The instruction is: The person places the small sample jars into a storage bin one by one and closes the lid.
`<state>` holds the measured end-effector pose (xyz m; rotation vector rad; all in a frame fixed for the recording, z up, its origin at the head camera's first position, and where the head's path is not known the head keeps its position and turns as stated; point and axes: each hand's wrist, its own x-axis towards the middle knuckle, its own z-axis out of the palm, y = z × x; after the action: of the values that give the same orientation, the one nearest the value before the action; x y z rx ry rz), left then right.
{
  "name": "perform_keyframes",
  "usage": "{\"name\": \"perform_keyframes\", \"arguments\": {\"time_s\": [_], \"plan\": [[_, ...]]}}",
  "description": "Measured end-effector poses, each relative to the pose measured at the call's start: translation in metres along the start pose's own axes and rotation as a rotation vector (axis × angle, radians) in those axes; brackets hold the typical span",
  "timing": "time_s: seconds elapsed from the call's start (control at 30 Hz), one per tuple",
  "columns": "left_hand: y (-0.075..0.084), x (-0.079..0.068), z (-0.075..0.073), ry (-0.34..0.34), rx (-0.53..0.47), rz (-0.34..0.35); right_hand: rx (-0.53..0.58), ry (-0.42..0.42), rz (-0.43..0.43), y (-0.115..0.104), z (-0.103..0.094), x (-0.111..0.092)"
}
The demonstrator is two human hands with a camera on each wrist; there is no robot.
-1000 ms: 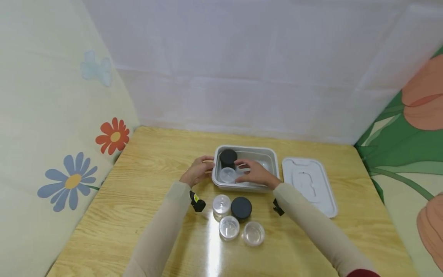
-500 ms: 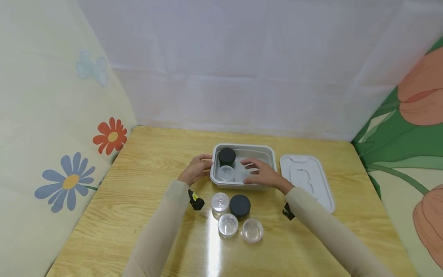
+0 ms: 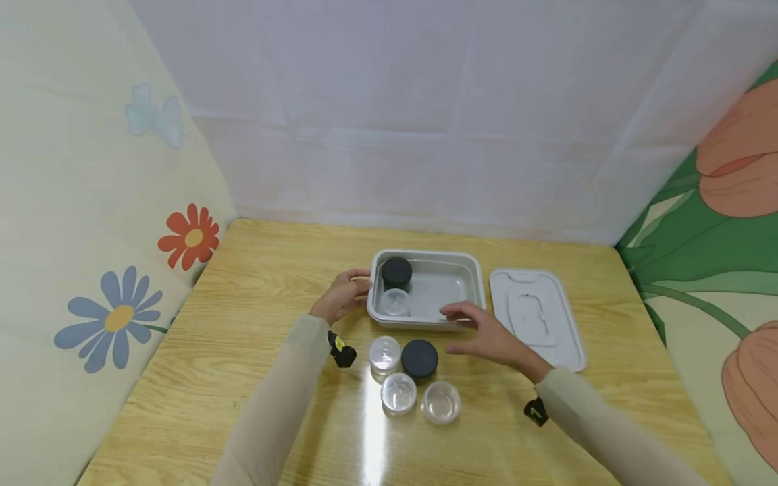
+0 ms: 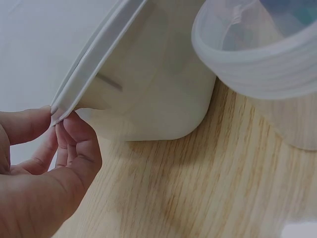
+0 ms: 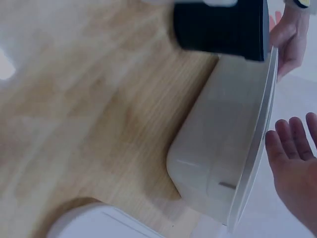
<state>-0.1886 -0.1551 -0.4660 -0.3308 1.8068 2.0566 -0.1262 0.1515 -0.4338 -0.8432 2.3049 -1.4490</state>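
At the left end of a pale rectangular plastic box [image 3: 440, 291], my left hand [image 3: 343, 295] pinches the rim between thumb and fingers, as the left wrist view shows. Inside the box's left side stand a black round jar [image 3: 397, 271] and, in front of it, a clear round jar [image 3: 396, 302]. My right hand [image 3: 486, 334] holds nothing; its fingers are spread over the box's front right edge. In the right wrist view the right palm [image 5: 297, 181] faces the rim. In front of the box another black jar [image 3: 420, 358] sits beside a clear jar [image 3: 385, 354].
Nearer to me are two more clear jars [image 3: 398, 393] [image 3: 442, 402]. The box's white lid [image 3: 537, 317] lies flat to the right. A white cloth [image 3: 425, 135] hangs behind the wooden table [image 3: 255, 270], with printed flower cloths at both sides.
My right hand has let go of the clear jar in the box and drawn back to the right and toward me. The left hand has stayed at the rim.
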Motion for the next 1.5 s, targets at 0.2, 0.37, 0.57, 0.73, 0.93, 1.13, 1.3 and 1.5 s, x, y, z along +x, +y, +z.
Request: {"name": "perform_keyframes", "arguments": {"time_s": [0.2, 0.37, 0.57, 0.73, 0.93, 1.13, 1.3, 1.5], "plan": [[0.002, -0.001, 0.000, 0.001, 0.012, -0.004, -0.030, -0.046, -0.045, 0.000, 0.010, -0.020], [0.002, -0.001, -0.001, 0.002, 0.019, -0.010, -0.077, -0.095, -0.062, 0.002, 0.020, -0.033], [0.000, -0.002, 0.000, -0.009, 0.006, 0.002, -0.042, -0.099, -0.078, 0.009, 0.033, -0.045], [-0.002, -0.001, 0.001, 0.002, 0.006, -0.002, -0.032, -0.092, -0.136, 0.018, 0.041, -0.054], [-0.002, 0.000, 0.000, 0.010, 0.016, 0.001, -0.005, -0.127, -0.190, 0.025, 0.049, -0.058], [0.001, -0.001, -0.001, -0.005, 0.012, 0.004, -0.020, -0.161, -0.211, 0.029, 0.054, -0.060], [0.004, -0.002, -0.001, -0.002, 0.029, 0.000, -0.066, -0.137, -0.219, 0.030, 0.058, -0.060], [0.004, -0.001, 0.000, -0.009, 0.023, -0.009, -0.101, -0.088, -0.232, 0.030, 0.063, -0.062]]}}
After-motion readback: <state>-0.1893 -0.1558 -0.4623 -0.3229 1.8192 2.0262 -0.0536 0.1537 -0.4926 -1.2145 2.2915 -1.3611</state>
